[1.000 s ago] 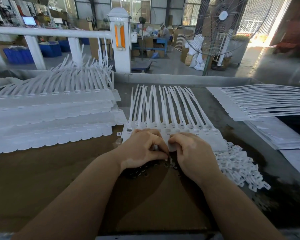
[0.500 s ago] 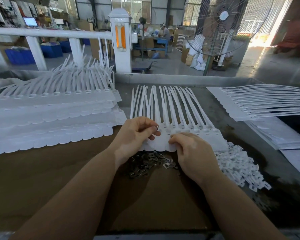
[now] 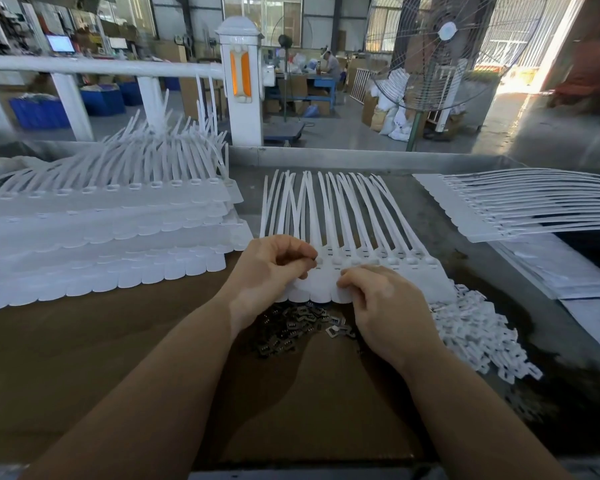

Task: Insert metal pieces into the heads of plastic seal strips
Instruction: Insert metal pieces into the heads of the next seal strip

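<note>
Lifted off the metal pieces at the worktop's near edge, the left hand now pinches one at a strip head. Right hand, fingers curled, pins the light, floppy seal strips; best steadied by their stiffer heads.

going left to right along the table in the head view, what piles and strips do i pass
stacked white plastic seal strips → sheet of white seal strips being worked on → heap of small white plastic clips → fanned white seal strips lying sideways
</note>
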`<state>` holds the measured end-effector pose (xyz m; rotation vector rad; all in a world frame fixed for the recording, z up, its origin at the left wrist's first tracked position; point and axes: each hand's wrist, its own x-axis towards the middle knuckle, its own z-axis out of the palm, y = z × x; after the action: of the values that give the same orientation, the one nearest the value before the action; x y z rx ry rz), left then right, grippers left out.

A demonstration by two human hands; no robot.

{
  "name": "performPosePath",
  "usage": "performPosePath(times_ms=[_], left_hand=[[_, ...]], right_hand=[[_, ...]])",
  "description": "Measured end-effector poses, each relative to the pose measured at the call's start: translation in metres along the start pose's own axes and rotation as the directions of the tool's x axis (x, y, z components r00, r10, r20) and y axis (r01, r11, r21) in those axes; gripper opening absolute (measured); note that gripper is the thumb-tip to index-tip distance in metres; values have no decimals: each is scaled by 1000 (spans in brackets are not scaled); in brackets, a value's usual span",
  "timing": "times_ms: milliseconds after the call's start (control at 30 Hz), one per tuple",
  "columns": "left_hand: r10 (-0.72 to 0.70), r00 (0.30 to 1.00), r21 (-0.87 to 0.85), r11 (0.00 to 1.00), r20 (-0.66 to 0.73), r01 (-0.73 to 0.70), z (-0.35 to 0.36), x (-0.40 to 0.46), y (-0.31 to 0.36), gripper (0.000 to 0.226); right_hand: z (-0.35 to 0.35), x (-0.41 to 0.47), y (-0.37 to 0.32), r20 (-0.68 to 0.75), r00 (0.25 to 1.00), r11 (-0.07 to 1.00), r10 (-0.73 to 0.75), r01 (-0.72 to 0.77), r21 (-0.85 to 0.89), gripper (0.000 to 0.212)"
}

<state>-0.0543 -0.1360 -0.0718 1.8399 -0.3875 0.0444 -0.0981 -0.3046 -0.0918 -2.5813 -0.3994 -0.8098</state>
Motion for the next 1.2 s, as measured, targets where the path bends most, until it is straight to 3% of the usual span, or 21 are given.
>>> performPosePath(times_ms=[400, 567, 767, 1200], left_hand=[[-11, 995, 19, 1000, -100, 13, 1, 2, 1, 8], [-12, 996, 38, 999, -87, 16, 0, 0, 1, 4], [-32, 995, -45, 999, -91, 29, 1, 1, 0, 15], [36, 995, 24, 999, -91, -34, 1, -1, 1, 11]], right_hand=[[0, 0, 1, 21, 1000, 1000, 17, -17, 6, 17], [0, 0, 1, 17, 1000, 1000, 14, -14, 7, 16], [1, 0, 1, 8, 1000, 1000, 6, -6, 4, 18], [0, -1, 1, -3, 1000, 1000, 2, -2, -3, 18]])
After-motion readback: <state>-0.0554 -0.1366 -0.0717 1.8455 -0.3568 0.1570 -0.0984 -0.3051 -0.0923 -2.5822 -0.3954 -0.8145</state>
